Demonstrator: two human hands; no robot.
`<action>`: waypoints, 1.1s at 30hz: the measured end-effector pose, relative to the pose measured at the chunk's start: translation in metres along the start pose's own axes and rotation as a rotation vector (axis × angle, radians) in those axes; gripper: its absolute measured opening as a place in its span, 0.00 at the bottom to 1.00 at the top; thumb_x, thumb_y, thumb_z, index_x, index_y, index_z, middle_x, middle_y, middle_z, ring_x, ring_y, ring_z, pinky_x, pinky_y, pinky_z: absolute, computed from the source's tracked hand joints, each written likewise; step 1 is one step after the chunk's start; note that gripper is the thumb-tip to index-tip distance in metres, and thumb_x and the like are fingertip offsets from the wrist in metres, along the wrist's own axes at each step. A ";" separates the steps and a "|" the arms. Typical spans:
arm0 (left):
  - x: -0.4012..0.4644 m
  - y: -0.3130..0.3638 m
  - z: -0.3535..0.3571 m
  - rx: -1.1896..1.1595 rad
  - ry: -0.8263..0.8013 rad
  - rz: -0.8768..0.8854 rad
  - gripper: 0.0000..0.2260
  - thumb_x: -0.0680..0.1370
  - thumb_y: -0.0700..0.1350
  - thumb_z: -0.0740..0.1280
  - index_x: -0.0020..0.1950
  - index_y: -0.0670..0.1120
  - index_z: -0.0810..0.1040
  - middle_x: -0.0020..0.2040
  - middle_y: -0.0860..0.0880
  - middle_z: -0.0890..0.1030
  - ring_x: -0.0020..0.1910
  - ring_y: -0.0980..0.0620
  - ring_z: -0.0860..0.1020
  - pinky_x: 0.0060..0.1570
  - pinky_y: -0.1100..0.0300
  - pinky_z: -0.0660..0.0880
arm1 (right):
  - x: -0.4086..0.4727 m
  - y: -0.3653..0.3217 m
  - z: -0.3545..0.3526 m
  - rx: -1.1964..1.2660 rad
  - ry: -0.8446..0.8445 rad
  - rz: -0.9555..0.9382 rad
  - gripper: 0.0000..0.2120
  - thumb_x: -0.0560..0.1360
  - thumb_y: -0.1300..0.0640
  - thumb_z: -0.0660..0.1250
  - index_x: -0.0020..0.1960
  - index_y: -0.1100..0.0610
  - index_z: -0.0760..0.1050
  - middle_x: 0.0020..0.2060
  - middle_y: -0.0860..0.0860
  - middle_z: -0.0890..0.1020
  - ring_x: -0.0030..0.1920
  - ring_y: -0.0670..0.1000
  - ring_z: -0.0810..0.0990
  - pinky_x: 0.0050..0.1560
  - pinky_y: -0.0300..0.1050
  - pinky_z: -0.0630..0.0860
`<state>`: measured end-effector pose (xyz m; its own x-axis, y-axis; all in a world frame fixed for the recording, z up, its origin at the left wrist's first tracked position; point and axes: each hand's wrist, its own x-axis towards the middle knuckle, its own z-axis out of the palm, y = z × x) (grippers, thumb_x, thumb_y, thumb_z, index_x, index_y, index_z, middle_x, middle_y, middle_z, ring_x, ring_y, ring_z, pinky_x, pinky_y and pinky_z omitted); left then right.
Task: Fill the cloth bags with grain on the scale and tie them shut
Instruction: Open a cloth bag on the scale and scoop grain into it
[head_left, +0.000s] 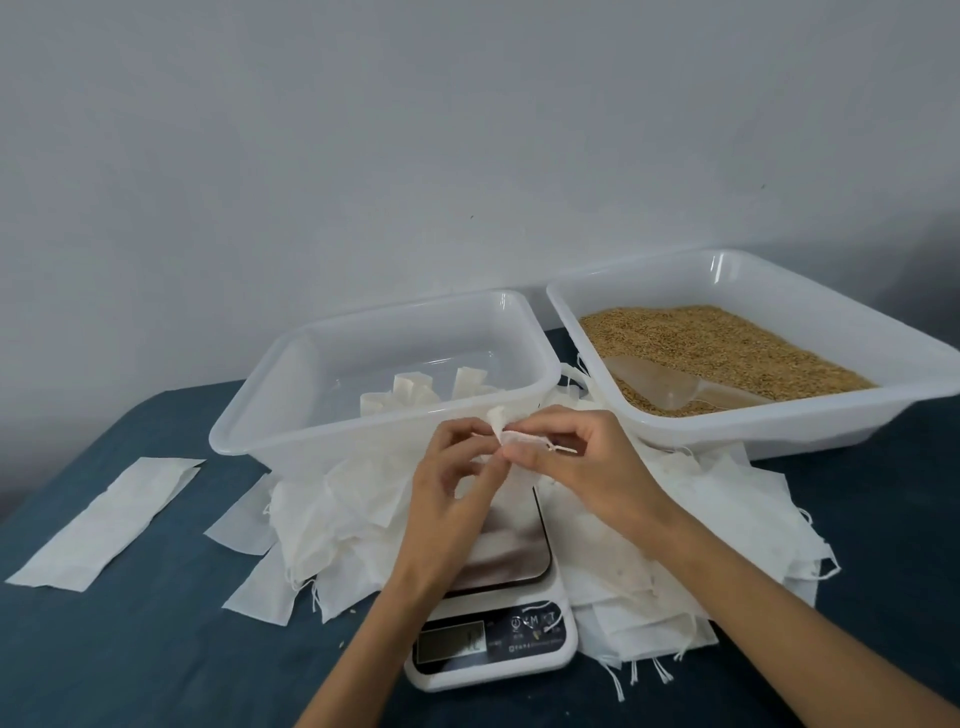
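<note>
Fingers of both the left hand (451, 470) and right hand (582, 457) pinch the cloth bag's (511, 439) neck above the scale (511, 540), apparently knotting its drawstring, so the person should cinch tightly, keeping the bag upright.

Dark blue cloth-covered desk (130, 649), bearing flat white cloth bags (106, 522), white digital scale (493, 644), two translucent white plastic tubs (249, 431).

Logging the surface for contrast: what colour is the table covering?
Dark blue-teal cloth, plain with no pattern, best seen in the head view.
</note>
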<state>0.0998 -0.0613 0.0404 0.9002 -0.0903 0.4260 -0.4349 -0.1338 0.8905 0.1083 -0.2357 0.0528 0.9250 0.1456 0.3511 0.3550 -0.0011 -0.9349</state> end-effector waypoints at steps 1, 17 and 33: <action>0.000 0.001 -0.001 -0.037 0.018 -0.017 0.10 0.76 0.54 0.72 0.48 0.51 0.89 0.60 0.53 0.80 0.61 0.52 0.80 0.56 0.60 0.78 | 0.000 -0.001 -0.001 0.052 -0.011 -0.013 0.08 0.74 0.56 0.75 0.53 0.55 0.86 0.49 0.50 0.87 0.52 0.52 0.85 0.53 0.43 0.81; -0.002 0.002 -0.003 -0.112 0.186 -0.008 0.09 0.81 0.37 0.71 0.52 0.51 0.86 0.40 0.56 0.83 0.39 0.59 0.77 0.42 0.69 0.74 | -0.004 -0.001 0.000 -0.158 0.209 -0.137 0.03 0.76 0.56 0.74 0.44 0.53 0.82 0.41 0.48 0.81 0.31 0.49 0.74 0.27 0.46 0.74; 0.000 0.002 -0.004 -0.161 0.219 -0.083 0.07 0.82 0.37 0.70 0.55 0.45 0.86 0.44 0.49 0.86 0.43 0.57 0.80 0.45 0.65 0.77 | -0.002 0.002 -0.001 -0.013 -0.012 0.023 0.18 0.80 0.49 0.68 0.45 0.66 0.77 0.32 0.67 0.74 0.29 0.60 0.84 0.27 0.50 0.75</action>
<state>0.0990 -0.0580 0.0429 0.9238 0.1321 0.3594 -0.3659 0.0280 0.9302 0.1076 -0.2372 0.0507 0.9314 0.1568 0.3286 0.3352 -0.0170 -0.9420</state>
